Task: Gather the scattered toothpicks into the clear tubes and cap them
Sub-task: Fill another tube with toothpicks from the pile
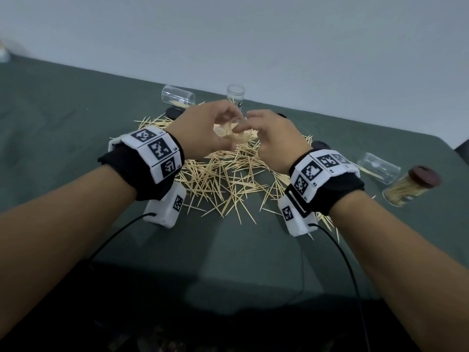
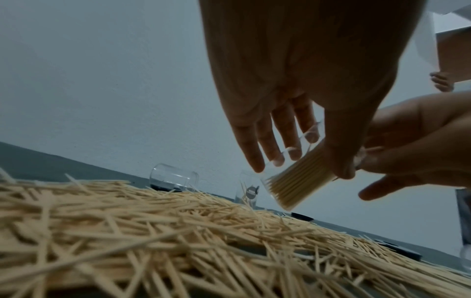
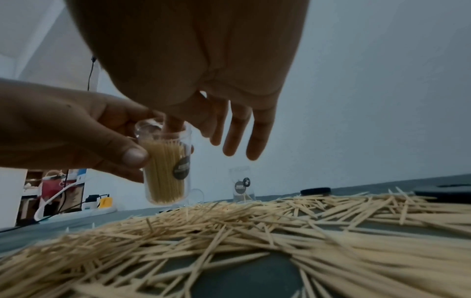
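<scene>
A heap of loose toothpicks (image 1: 223,179) (image 2: 153,231) (image 3: 254,231) covers the middle of the green table. Above it my left hand (image 1: 225,128) (image 3: 132,159) grips a clear tube (image 1: 229,130) (image 2: 298,177) (image 3: 167,167) packed with toothpicks, thumb on one side and fingers behind. The tube has no cap and carries a dark round label. My right hand (image 1: 247,124) (image 3: 178,129) is at the tube's mouth, one digit poking into the opening onto the toothpick tips, the other fingers (image 3: 258,141) straight and spread. The right hand (image 2: 397,161) also shows in the left wrist view.
An empty tube (image 1: 177,96) lies on its side at the back, beside an upright tube (image 1: 236,95) (image 3: 241,185) with a few toothpicks. Black caps (image 1: 173,113) (image 1: 321,144) lie by the heap. At right lie another clear tube (image 1: 379,167) and a capped full tube (image 1: 406,189).
</scene>
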`<act>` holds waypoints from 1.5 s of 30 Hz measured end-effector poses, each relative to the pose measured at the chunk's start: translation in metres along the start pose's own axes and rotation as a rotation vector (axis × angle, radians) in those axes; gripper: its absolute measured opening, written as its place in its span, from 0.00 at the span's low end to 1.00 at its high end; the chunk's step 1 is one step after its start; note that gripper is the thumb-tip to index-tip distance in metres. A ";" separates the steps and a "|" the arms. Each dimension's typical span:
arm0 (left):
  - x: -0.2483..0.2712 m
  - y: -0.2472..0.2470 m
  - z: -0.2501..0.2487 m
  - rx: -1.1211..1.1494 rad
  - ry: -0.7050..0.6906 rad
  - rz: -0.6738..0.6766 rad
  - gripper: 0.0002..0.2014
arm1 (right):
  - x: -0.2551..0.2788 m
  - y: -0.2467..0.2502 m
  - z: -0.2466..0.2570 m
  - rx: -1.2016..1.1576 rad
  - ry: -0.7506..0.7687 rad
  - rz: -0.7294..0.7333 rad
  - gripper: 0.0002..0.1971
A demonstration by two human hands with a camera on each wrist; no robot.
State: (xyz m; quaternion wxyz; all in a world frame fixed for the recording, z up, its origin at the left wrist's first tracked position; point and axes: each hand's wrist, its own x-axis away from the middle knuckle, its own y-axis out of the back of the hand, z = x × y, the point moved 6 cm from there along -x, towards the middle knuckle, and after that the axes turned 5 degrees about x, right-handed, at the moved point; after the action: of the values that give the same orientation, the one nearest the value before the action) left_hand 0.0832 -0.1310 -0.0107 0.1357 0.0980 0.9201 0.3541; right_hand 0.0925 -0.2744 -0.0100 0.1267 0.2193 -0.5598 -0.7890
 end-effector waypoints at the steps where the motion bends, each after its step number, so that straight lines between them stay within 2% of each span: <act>1: -0.001 0.003 0.002 -0.007 0.008 -0.009 0.28 | 0.001 0.005 0.000 -0.041 -0.009 -0.043 0.28; 4: -0.002 0.015 0.013 -0.045 0.052 -0.025 0.28 | 0.001 0.016 -0.002 -0.132 -0.055 -0.109 0.21; 6: -0.001 0.024 0.020 -0.048 0.078 -0.040 0.28 | -0.004 0.014 -0.009 -0.168 -0.101 -0.096 0.16; 9: 0.000 0.034 0.029 -0.052 0.102 -0.066 0.28 | -0.016 0.005 -0.020 -0.106 -0.148 -0.001 0.13; 14: -0.006 0.038 0.040 -0.048 0.116 -0.106 0.27 | -0.041 -0.016 -0.018 0.102 -0.177 0.190 0.14; 18: -0.012 0.039 0.044 -0.060 0.110 -0.121 0.27 | -0.062 -0.034 -0.008 0.191 -0.168 0.264 0.22; 21: -0.015 0.041 0.050 -0.067 0.126 -0.126 0.26 | -0.069 -0.049 -0.001 0.205 -0.194 0.399 0.40; 23: -0.016 0.043 0.053 -0.078 0.132 -0.138 0.26 | -0.069 -0.056 0.002 0.240 -0.184 0.474 0.47; 25: -0.016 0.043 0.054 -0.084 0.133 -0.136 0.26 | -0.070 -0.058 0.002 0.262 -0.169 0.472 0.45; 31: -0.015 0.038 0.052 -0.073 0.137 -0.112 0.27 | -0.062 -0.050 -0.004 0.267 -0.105 0.409 0.27; 35: -0.013 0.034 0.050 -0.090 0.129 -0.091 0.29 | -0.053 -0.043 -0.016 0.277 -0.129 0.408 0.24; 37: -0.013 0.031 0.048 -0.095 0.127 -0.087 0.29 | -0.047 -0.037 -0.024 0.218 -0.146 0.377 0.26; 41: -0.013 0.025 0.044 -0.100 0.117 -0.077 0.29 | -0.037 -0.028 -0.040 0.124 -0.198 0.360 0.41; 45: -0.013 0.021 0.042 -0.095 0.124 -0.072 0.28 | -0.035 -0.024 -0.045 0.159 -0.235 0.352 0.45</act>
State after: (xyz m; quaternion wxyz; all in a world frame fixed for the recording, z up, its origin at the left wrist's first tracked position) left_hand 0.1108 -0.0927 -0.0238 0.0955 0.0363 0.9119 0.3975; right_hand 0.1461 -0.2878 -0.0382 0.1784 0.0341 -0.6609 -0.7282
